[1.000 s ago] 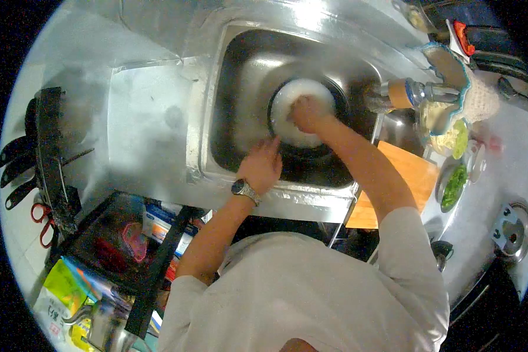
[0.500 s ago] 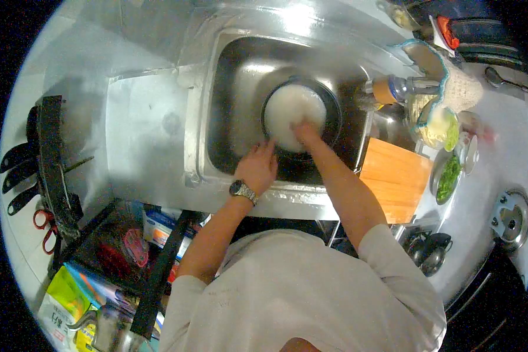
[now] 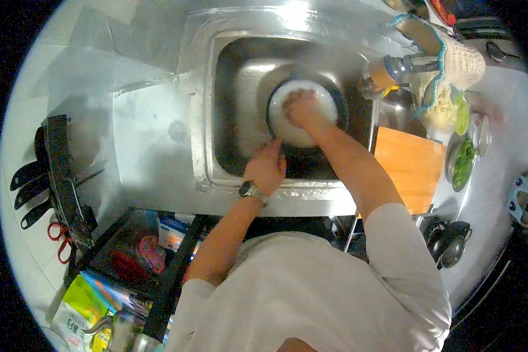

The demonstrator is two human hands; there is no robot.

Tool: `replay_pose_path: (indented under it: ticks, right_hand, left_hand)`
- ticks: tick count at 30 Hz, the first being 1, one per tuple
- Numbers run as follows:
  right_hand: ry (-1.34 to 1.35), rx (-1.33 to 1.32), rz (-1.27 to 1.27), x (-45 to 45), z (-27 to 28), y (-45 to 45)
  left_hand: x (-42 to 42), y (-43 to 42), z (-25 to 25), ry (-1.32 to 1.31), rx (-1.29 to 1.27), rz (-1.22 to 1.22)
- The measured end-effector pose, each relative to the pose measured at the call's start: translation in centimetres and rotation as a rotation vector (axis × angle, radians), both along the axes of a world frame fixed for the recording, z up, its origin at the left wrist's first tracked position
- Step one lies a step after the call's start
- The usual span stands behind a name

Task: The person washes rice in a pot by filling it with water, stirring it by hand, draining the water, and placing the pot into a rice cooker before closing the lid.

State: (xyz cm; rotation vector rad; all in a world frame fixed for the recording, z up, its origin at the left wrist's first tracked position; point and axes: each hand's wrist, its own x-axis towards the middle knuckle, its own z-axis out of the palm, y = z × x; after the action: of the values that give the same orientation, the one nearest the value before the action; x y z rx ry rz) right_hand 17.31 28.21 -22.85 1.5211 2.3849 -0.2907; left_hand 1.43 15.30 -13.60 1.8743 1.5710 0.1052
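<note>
A round dark-rimmed pot (image 3: 344,117) sits in the stainless steel sink (image 3: 232,117). Cloudy white liquid (image 3: 293,136) fills it; whatever lies beneath the surface is hidden. My right hand (image 3: 302,108) is in the liquid near the pot's middle, its fingertips blurred and partly sunk. At the pot's near left rim is my left hand (image 3: 266,168), fingers bent against the edge and thumb to the side. A metal-banded watch (image 3: 250,190) is on my left wrist.
Right of the sink lie a wooden cutting board (image 3: 408,170), a bowl of chopped greens (image 3: 464,164) and a brown-banded jar (image 3: 380,76). Knives (image 3: 32,182) and red-handled scissors (image 3: 60,240) hang at the left. Below is an open drawer (image 3: 129,252) with packages.
My right hand has moved from the near right part of the liquid toward its far middle. My left fingers are more bent at the rim. The whole view has shifted slightly.
</note>
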Motion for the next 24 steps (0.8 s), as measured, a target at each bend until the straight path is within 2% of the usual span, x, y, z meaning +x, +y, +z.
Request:
replay_pose_path:
  ticks: [1,2,4,5,7,9,11,13,15,17,18,20,21,22,24]
  right_hand:
    - [-0.045,-0.114,-0.112,0.6,2.1,0.1]
    - [-0.051,-0.113,-0.109,0.9,2.7,-0.4]
    - [-0.06,-0.375,-0.363,1.8,3.9,-0.8]
    - [-0.08,-0.367,-0.374,2.1,3.1,-1.7]
    - [-0.113,-0.343,-0.256,1.8,4.1,-3.0]
    - [-0.139,-0.337,-0.154,1.7,4.7,-5.1]
    - [-0.024,-0.072,0.044,1.8,5.2,-6.1]
    - [0.06,-0.02,0.094,2.3,6.2,-5.6]
    - [0.144,0.029,0.145,2.5,8.7,-4.9]
    - [0.511,-0.155,-0.106,2.6,10.8,-4.4]
    - [0.514,-0.155,-0.101,2.6,10.5,-4.0]
    - [1.35,-0.632,-0.896,2.8,9.2,-3.1]
    - [1.353,-0.634,-0.903,3.2,8.1,-3.3]
    - [1.047,-0.391,-0.635,3.5,6.9,-3.7]
    - [0.402,0.08,-0.101,3.6,6.1,-3.6]
  left_hand:
    - [0.0,-0.1,-0.1,-0.002,0.0,-0.002]
    - [0.0,-0.1,-0.1,-0.008,0.016,0.003]
    - [0.2,-0.2,-0.4,-0.028,0.039,0.03]
    - [-0.1,-0.4,-1.0,-0.031,0.083,0.021]
    - [-0.1,-0.1,-1.0,-0.038,0.135,0.041]
    - [-0.1,-0.2,0.0,0.033,0.061,0.021]
    - [0.0,0.2,1.1,0.035,0.019,0.031]
    - [-0.1,0.2,0.8,0.038,-0.025,0.03]
    - [-0.1,0.0,-0.6,-0.028,0.131,0.033]
    - [-0.1,0.0,-0.7,-0.018,0.126,0.037]
    - [-0.2,0.0,-0.6,-0.007,0.118,0.034]
    - [-0.3,-0.1,-0.9,-0.002,0.134,0.028]
    - [-0.1,-0.2,-0.7,-0.002,0.144,0.019]
    - [0.0,-0.4,-0.3,0.004,0.138,0.007]
    - [0.1,0.6,1.4,0.007,-0.034,0.012]
